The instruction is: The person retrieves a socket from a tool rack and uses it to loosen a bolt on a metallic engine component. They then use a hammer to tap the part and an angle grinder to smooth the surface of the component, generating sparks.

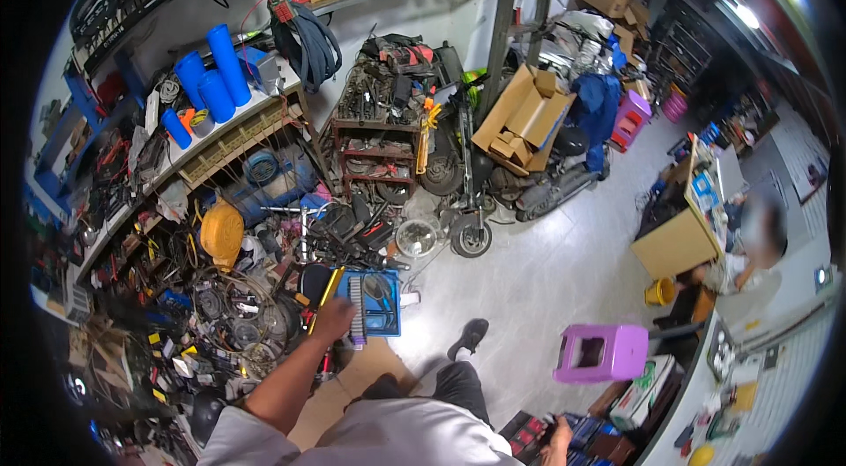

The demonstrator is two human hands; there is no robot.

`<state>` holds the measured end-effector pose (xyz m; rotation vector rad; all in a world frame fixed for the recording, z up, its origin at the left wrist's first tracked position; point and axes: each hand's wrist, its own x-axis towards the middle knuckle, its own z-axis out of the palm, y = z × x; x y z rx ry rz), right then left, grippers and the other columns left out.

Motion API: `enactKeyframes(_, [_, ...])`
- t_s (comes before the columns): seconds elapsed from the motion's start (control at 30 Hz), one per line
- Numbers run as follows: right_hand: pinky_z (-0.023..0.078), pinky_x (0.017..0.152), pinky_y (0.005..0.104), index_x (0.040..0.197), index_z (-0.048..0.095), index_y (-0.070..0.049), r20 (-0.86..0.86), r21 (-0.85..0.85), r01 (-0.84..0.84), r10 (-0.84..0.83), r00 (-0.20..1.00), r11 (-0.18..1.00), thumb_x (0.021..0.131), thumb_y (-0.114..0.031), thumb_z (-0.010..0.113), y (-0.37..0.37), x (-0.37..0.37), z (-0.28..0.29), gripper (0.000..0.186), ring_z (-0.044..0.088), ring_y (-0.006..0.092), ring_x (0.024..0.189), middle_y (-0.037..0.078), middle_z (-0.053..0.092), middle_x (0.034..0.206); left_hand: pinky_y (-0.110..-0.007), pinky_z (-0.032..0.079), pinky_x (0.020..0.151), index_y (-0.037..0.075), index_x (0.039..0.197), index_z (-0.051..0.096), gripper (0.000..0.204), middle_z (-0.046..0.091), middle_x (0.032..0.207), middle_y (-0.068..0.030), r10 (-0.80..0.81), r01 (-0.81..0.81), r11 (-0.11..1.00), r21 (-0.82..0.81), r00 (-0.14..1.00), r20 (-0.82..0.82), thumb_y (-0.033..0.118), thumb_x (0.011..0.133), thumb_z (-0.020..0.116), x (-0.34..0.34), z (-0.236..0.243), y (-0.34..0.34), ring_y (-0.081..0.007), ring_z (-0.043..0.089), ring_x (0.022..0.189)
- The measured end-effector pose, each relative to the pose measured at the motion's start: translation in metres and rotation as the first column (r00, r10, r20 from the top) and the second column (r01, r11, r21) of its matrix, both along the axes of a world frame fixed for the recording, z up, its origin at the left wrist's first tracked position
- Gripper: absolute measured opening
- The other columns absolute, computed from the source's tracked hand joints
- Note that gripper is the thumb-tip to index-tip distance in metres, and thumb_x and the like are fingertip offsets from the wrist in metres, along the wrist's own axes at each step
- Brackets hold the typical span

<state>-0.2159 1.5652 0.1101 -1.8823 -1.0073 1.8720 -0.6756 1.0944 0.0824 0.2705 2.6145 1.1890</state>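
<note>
My left hand (335,320) reaches out over a blue tray (395,325), its back toward me and its fingers mostly hidden. Right beside it lies a grey ribbed strip (357,300), along the tray's left side. A long yellow bar (328,297) slants past the same hand; whether I grip either piece is unclear. At the lower edge, my right hand (557,441) is curled against something small and dark next to red-and-black boxes (523,431). Blue boxes (589,427) lie to the right of that hand.
Tools, cables and parts are heaped at left, beneath a bench with blue cylinders (216,96). Ahead stand a scooter (470,201), a metal rack (374,140) and an open cardboard box (524,118). A purple stool (608,353) is at right; another person (736,268) sits by a desk (679,241).
</note>
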Motion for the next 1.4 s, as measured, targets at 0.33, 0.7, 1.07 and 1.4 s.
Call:
enactKeyframes(0.33, [0.044,0.05,0.0268,0.092,0.066,0.0,-0.08,0.271,-0.879,0.919,0.385,0.392,0.096,-0.016,0.077,0.114,-0.45,0.085,0.02,0.056,0.011,0.056,0.005,0.065,0.072,-0.045,0.056,0.095,0.002,0.13,0.064,0.049,0.069,0.123,-0.0209,-0.313,0.351,0.929,0.121,0.915,-0.253,0.027,0.09,0.076,-0.072,0.128,0.351,-0.0376,0.07,0.109])
enactKeyframes(0.7, [0.046,0.056,0.0266,0.109,0.074,-0.003,-0.344,-0.075,-0.997,0.939,0.004,-0.024,0.101,-0.023,0.069,0.078,-0.689,0.047,0.022,0.059,0.0104,0.063,0.005,0.074,0.089,-0.047,0.056,0.087,0.001,0.114,0.067,0.034,0.074,0.105,-0.0224,0.102,-0.108,0.992,0.072,0.991,0.084,0.016,0.083,0.074,-0.208,0.104,0.363,-0.0432,0.07,0.103])
enactKeyframes(1.07, [0.054,0.062,0.0291,0.116,0.067,0.0,0.127,-0.013,-0.989,0.981,0.145,0.148,0.101,-0.018,0.067,0.186,-0.784,-0.029,0.024,0.072,0.0171,0.072,0.012,0.078,0.097,-0.051,0.057,0.083,0.008,0.098,0.066,0.01,0.074,0.1,-0.0213,0.697,-0.674,0.713,0.193,0.712,-0.086,0.01,0.089,0.063,-0.519,-0.084,0.222,-0.0431,0.071,0.095])
enactKeyframes(1.4, [0.059,0.06,0.0353,0.133,0.064,-0.003,0.262,-0.221,-0.825,0.847,0.463,0.52,0.102,-0.031,0.065,0.352,-0.667,-0.062,0.042,0.072,0.024,0.068,0.016,0.078,0.103,-0.05,0.057,0.093,0.001,0.115,0.068,0.034,0.075,0.105,-0.0259,0.547,-0.634,0.669,-0.388,0.773,-0.32,0.021,0.088,0.069,-0.805,-0.017,0.158,-0.0432,0.072,0.103])
